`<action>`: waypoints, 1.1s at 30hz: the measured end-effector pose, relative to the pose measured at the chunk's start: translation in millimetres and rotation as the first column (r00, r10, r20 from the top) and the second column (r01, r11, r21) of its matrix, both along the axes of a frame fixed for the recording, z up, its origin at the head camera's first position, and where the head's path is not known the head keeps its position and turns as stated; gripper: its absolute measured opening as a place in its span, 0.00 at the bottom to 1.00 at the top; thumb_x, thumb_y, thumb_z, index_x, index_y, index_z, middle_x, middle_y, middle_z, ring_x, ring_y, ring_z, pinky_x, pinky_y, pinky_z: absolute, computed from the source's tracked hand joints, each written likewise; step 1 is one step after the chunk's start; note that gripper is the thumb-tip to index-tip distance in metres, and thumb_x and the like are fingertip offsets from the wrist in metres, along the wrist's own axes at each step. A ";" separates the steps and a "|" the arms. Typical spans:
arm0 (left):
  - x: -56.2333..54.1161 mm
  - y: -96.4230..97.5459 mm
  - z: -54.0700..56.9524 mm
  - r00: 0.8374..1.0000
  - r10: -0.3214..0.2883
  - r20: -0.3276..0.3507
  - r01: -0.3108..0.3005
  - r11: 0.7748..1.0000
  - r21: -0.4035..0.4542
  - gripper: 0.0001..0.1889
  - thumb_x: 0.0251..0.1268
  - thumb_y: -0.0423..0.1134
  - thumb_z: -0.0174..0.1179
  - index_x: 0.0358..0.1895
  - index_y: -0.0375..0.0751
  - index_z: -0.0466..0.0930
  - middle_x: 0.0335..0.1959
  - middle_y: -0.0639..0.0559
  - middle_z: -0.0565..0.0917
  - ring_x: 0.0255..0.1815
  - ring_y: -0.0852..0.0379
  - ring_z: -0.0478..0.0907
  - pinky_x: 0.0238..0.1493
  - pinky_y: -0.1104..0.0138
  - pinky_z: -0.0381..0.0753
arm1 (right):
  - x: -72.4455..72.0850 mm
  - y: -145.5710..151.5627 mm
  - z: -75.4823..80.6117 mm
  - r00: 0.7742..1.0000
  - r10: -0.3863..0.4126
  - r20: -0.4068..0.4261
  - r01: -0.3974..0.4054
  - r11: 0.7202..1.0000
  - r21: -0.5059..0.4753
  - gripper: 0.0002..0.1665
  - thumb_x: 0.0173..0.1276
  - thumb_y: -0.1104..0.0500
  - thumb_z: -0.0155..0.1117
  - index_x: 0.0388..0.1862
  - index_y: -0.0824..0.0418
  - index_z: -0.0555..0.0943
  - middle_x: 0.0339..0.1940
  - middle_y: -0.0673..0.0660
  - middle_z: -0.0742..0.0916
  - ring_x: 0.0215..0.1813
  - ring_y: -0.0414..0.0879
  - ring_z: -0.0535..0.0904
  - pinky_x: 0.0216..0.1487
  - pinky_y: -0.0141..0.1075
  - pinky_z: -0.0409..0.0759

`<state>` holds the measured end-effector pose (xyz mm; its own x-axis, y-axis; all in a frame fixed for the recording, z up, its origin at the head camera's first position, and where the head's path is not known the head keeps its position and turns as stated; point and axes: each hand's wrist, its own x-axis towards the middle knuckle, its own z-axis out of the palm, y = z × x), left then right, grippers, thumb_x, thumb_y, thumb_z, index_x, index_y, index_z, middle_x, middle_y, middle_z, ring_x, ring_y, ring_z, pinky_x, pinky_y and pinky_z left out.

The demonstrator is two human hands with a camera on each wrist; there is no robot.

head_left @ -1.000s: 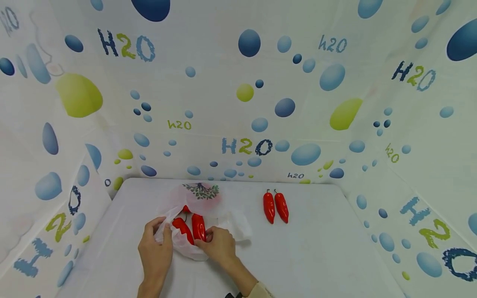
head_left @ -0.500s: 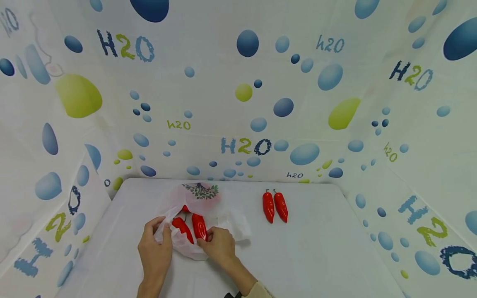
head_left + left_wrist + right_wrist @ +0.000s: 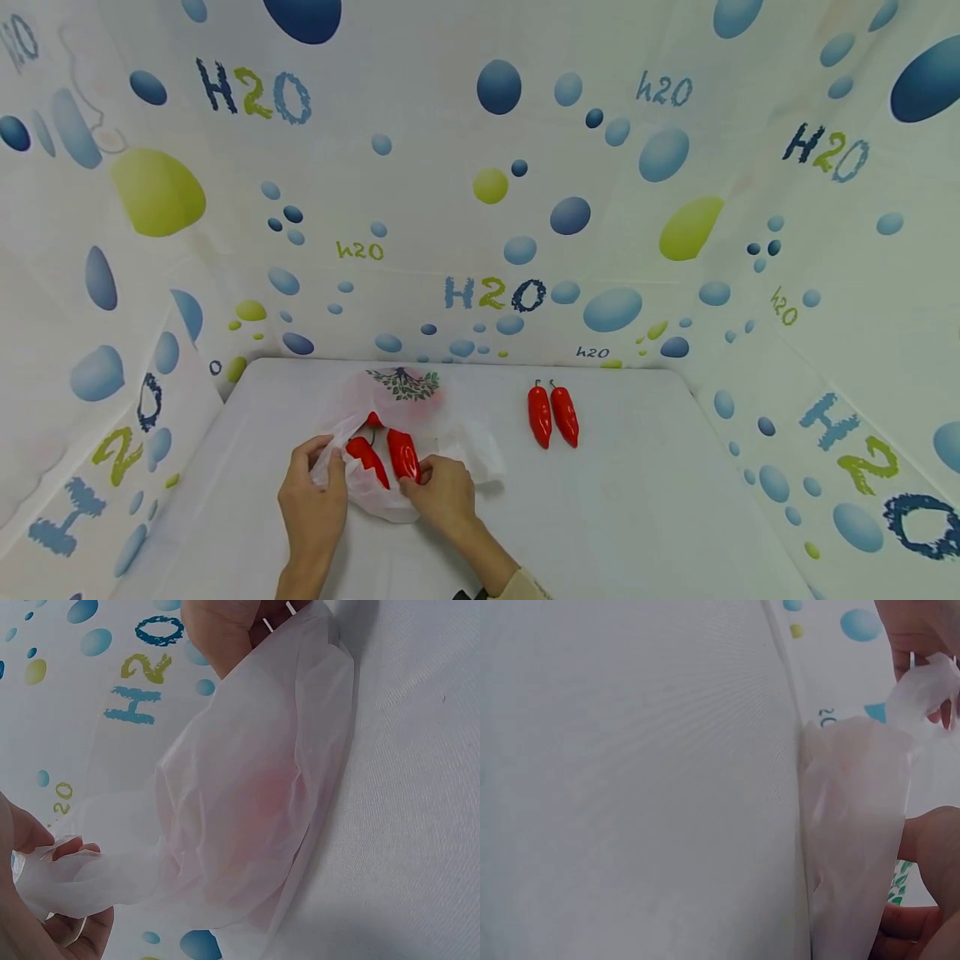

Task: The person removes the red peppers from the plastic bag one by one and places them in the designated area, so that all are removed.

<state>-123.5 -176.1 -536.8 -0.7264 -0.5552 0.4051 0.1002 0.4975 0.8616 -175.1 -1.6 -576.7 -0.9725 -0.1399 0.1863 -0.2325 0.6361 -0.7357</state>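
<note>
A thin white plastic bag (image 3: 382,507) lies on the table with its mouth open. My left hand (image 3: 315,496) grips the left edge of the mouth, and the left wrist view shows its fingers (image 3: 94,934) curled around bunched plastic. Within the opening, my right hand (image 3: 444,497) pinches the near end of a red chili pepper (image 3: 402,454). Another red pepper (image 3: 367,461) lies to its left in the bag, and a bit of red (image 3: 373,420) shows behind them. From the right wrist camera, the bag wall (image 3: 855,825) hides the peppers; the right hand (image 3: 939,855) is beside it.
Two more red peppers (image 3: 552,417) lie side by side at the back right of the white table (image 3: 637,500). Loose bag plastic (image 3: 472,454) spreads beyond the right hand. A patterned curtain (image 3: 420,183) stands behind and on both sides.
The pinched pepper has shifted slightly to the right and tilted, its near end moving along with the right hand. My left hand stays in place on the bag.
</note>
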 end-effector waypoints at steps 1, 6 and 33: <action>0.0 0.0 0.0 1.000 0.000 -0.002 0.000 1.000 0.000 0.14 0.76 0.36 0.60 0.60 0.38 0.79 0.51 0.41 0.85 0.54 0.44 0.81 0.57 0.88 0.59 | 0.0 0.1 0.0 1.000 0.001 0.006 -0.001 1.000 -0.008 0.11 0.60 0.52 0.80 0.28 0.56 0.87 0.17 0.38 0.79 0.20 0.32 0.71 0.21 0.29 0.71; -0.2 0.2 -0.3 1.000 0.001 -0.007 -0.001 1.000 -0.002 0.14 0.76 0.36 0.60 0.60 0.38 0.79 0.50 0.41 0.86 0.53 0.45 0.81 0.57 0.88 0.59 | 0.8 0.9 1.7 1.000 0.000 0.016 0.000 0.999 -0.033 0.10 0.61 0.52 0.79 0.30 0.56 0.87 0.18 0.40 0.80 0.21 0.32 0.72 0.22 0.29 0.72; 1.3 1.0 2.2 1.000 0.000 0.018 0.000 1.000 -0.009 0.15 0.77 0.36 0.60 0.62 0.38 0.78 0.52 0.40 0.85 0.55 0.44 0.81 0.57 0.88 0.59 | 8.6 5.0 28.4 0.999 -0.038 -0.016 0.037 0.998 -0.055 0.13 0.63 0.52 0.79 0.40 0.58 0.89 0.24 0.42 0.82 0.27 0.33 0.73 0.30 0.27 0.77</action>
